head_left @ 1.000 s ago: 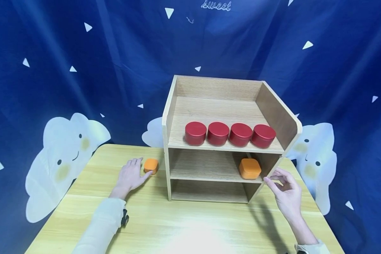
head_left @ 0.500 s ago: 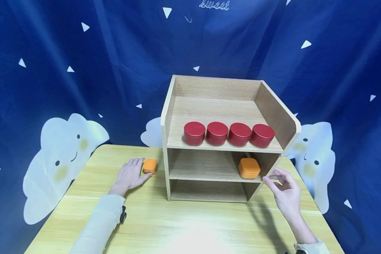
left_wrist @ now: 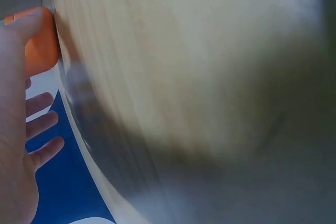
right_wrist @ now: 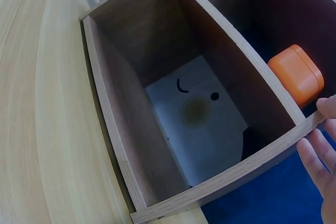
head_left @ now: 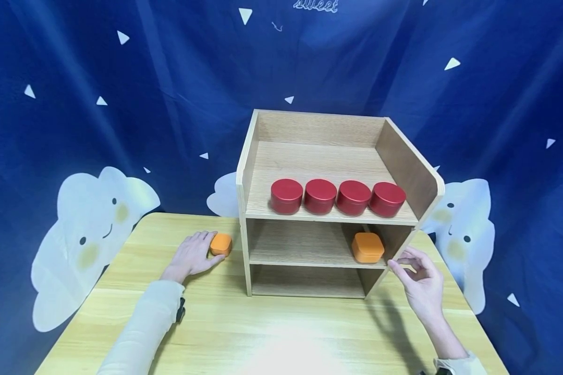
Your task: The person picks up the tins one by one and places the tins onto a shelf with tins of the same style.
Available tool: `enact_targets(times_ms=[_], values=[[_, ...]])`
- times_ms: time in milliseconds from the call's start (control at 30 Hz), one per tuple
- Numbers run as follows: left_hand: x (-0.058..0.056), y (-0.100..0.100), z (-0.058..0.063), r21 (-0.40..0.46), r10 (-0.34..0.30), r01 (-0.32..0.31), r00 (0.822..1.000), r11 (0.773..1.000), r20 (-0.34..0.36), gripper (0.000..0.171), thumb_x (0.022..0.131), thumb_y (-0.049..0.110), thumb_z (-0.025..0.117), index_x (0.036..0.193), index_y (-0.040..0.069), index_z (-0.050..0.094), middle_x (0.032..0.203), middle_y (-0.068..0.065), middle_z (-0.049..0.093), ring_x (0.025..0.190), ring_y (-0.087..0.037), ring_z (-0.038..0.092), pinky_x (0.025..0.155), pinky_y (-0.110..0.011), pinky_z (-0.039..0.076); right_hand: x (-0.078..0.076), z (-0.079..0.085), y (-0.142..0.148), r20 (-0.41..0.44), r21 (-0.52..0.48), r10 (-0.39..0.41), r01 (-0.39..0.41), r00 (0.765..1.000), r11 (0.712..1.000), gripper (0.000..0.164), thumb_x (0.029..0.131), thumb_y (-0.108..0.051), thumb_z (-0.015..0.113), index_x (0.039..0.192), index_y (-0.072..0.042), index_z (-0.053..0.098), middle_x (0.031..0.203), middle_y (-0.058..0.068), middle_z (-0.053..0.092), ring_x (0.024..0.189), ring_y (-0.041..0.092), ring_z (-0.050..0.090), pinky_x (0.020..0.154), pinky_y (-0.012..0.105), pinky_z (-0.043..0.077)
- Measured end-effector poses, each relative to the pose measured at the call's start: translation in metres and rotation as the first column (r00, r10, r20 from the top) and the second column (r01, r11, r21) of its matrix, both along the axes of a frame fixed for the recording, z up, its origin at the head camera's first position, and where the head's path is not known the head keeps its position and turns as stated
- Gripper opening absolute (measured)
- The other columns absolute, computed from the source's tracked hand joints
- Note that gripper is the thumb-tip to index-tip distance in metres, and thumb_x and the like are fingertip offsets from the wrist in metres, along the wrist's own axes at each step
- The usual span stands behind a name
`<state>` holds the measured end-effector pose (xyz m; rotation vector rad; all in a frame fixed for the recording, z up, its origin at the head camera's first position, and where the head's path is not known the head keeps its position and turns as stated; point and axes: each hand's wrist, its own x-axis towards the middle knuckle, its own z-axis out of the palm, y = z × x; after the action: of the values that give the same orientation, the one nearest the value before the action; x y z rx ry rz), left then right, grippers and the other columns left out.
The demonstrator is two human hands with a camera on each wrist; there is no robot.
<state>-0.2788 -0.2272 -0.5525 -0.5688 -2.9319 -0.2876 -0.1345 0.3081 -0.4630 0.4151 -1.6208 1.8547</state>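
At the shelf's left, a small orange box point(head_left: 221, 244) with rounded corners stands on the table. My left hand point(head_left: 191, 255) pinches it, thumb at the front and index finger behind; the left wrist view shows the thumb across the box's side, the other fingers apart from it. My right hand point(head_left: 424, 289) holds the right side panel of the wooden shelf point(head_left: 305, 260), thumb on its front edge and fingers outside, as the right wrist view also shows. Another orange box point(right_wrist: 297, 75) sits on the middle level, close to that panel.
Several round red tins point(head_left: 320, 197) line the front of the shelf's top level. A light wooden table point(head_left: 206, 333) carries the shelf. Behind it hangs a blue curtain point(head_left: 183, 78) with clouds and triangles.
The left hand has closed in slightly on the orange box on the table. The right hand keeps its place at the side panel. The head view has shifted a little.
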Motion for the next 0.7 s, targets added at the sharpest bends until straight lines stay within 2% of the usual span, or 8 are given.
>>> enact_targets(times_ms=[400,533,700], values=[[-0.0017,-0.0036,0.0003,0.030,0.025,-0.025,1.000,0.999,0.010,0.075,0.094,0.060,0.068,0.138,0.001,0.058,0.136,-0.023,0.065,0.129,-0.044,0.060,0.110,-0.063,0.047,0.0009,0.0015,0.0002,0.022,0.005,-0.016,0.016,1.000,1.000,0.048,0.078,0.037,0.060,0.119,0.013,0.067,0.098,-0.001,0.075,0.084,0.005,0.075,0.070,0.013,0.059],[-0.0022,-0.0031,0.0007,0.034,0.029,-0.029,1.000,0.999,0.002,0.074,0.092,0.062,0.069,0.133,0.001,0.059,0.131,-0.022,0.067,0.125,-0.043,0.062,0.106,-0.062,0.049,0.0012,0.0017,0.0001,0.021,0.004,-0.014,0.014,1.000,1.000,0.048,0.078,0.037,0.060,0.119,0.013,0.067,0.097,-0.001,0.075,0.084,0.005,0.075,0.070,0.013,0.059],[-0.0034,-0.0011,0.0014,0.031,0.034,-0.034,0.999,0.999,0.006,0.077,0.091,0.066,0.067,0.134,0.003,0.059,0.133,-0.020,0.066,0.126,-0.041,0.061,0.106,-0.061,0.049,0.0014,0.0016,-0.0004,0.016,0.008,-0.010,0.010,1.000,1.000,0.048,0.078,0.038,0.060,0.119,0.014,0.066,0.097,-0.001,0.075,0.084,0.005,0.075,0.071,0.013,0.059]])
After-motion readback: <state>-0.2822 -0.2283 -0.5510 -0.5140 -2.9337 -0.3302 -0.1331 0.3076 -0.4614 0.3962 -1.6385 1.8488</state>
